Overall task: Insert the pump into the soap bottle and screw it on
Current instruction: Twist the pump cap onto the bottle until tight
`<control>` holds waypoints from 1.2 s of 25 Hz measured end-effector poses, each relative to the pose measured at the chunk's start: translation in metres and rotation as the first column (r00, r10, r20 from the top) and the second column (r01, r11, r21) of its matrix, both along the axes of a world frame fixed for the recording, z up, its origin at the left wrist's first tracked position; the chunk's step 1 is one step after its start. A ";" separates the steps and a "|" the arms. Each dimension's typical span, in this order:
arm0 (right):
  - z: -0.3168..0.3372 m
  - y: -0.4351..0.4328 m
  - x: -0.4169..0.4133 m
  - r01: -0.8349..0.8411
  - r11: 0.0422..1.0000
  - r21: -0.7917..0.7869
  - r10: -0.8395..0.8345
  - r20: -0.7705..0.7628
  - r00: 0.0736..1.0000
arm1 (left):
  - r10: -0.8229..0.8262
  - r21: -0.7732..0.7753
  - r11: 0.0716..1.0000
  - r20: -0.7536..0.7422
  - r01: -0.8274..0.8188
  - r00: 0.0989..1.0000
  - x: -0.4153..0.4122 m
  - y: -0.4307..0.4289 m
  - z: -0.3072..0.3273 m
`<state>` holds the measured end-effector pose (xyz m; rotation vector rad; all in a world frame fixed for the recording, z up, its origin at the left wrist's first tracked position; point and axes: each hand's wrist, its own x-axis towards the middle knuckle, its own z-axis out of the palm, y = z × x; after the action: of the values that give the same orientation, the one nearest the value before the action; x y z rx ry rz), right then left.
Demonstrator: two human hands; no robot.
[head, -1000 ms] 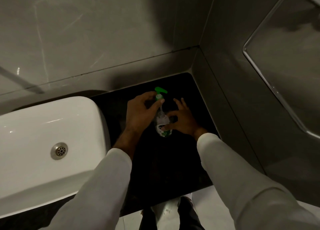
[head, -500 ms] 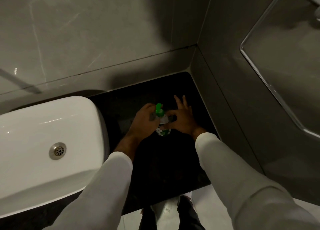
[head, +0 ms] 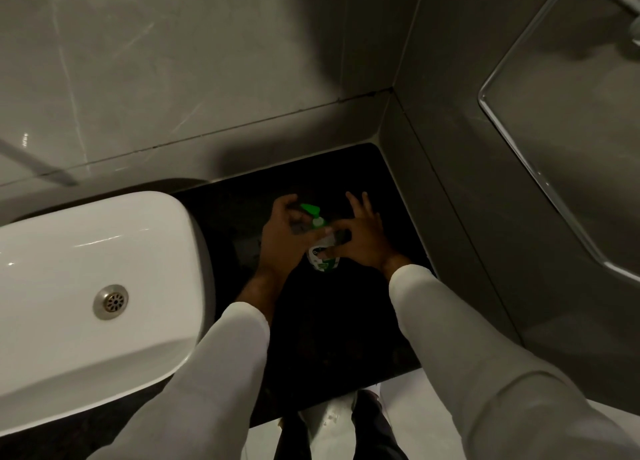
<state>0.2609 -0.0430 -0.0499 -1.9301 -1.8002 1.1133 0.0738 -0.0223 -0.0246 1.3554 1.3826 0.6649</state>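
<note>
A small soap bottle [head: 323, 260] with a white and green label stands on the black counter [head: 332, 328]. A green pump [head: 311, 211] sits in its neck, nozzle pointing up-left. My left hand [head: 280, 241] curls around the pump collar from the left, fingers closed on it. My right hand [head: 360, 241] pinches the bottle's shoulder with thumb and forefinger, its other fingers spread upward. The bottle's middle is hidden behind my fingers.
A white basin [head: 104, 286] with a metal drain [head: 110, 302] lies to the left of the counter. Grey tiled walls meet in a corner behind. A mirror with a chrome edge [head: 512, 144] hangs on the right wall. My feet show below the counter edge.
The pump, held raised with its tube showing one second ago, has gone down into the bottle's neck. My left hand has wrapped around the collar and the nozzle has turned.
</note>
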 end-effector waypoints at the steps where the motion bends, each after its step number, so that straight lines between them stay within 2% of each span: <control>1: 0.000 0.000 0.000 0.005 1.000 0.000 -0.005 -0.009 1.000 | 0.012 0.008 1.000 -0.017 -0.012 1.000 -0.001 0.000 -0.002; 5: 0.001 0.000 0.003 -0.008 1.000 -0.020 0.008 0.023 1.000 | -0.104 -0.131 0.983 0.160 0.125 0.982 -0.005 0.004 -0.003; 7: 0.001 0.000 -0.001 0.001 1.000 -0.011 -0.001 0.015 1.000 | -0.035 -0.104 0.994 0.079 0.044 0.996 -0.001 -0.001 -0.001; 9: 0.001 -0.001 -0.004 0.021 1.000 -0.003 -0.021 -0.012 1.000 | 0.068 -0.014 0.998 -0.032 -0.069 0.997 0.002 -0.004 -0.002; 10: 0.001 0.000 -0.005 0.030 1.000 0.001 -0.030 -0.021 0.999 | 0.054 0.001 0.999 -0.040 -0.054 0.998 0.002 -0.002 -0.004; 14: 0.003 0.001 -0.003 0.037 0.999 -0.017 -0.038 -0.017 0.999 | -0.153 -0.078 0.983 0.132 0.165 0.979 0.000 0.001 0.001; 15: 0.003 0.001 -0.004 0.032 0.999 -0.018 -0.033 -0.014 0.999 | -0.123 -0.081 0.987 0.144 0.136 0.982 0.002 -0.001 0.003; 18: 0.002 0.000 -0.008 0.038 0.999 -0.010 -0.039 -0.046 0.998 | 0.060 0.058 0.997 -0.047 -0.057 0.997 0.005 -0.005 -0.002; 19: 0.002 0.000 -0.008 0.044 0.999 -0.010 -0.044 -0.055 0.997 | 0.042 0.059 0.998 -0.046 -0.039 0.998 0.004 -0.003 -0.004; 21: 0.003 -0.001 -0.005 0.044 0.999 -0.022 -0.045 -0.052 0.998 | -0.056 -0.030 0.998 0.076 0.058 0.996 0.001 0.001 -0.004; 23: 0.004 -0.002 -0.004 0.045 0.999 -0.027 -0.046 -0.041 0.998 | -0.059 -0.101 0.992 0.188 0.079 0.981 0.000 0.001 0.001; 27: 0.002 -0.004 -0.007 0.074 0.997 -0.017 -0.075 -0.080 0.994 | -0.018 0.005 1.000 0.008 0.018 1.000 0.001 -0.001 -0.005; 30: 0.002 -0.004 -0.001 0.082 0.996 -0.026 -0.084 -0.086 0.993 | -0.101 -0.010 0.995 0.102 0.103 0.990 -0.004 0.004 -0.008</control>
<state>0.2596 -0.0467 -0.0477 -1.9192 -1.6537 1.1753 0.0696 -0.0187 -0.0323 1.3519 1.2270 0.6449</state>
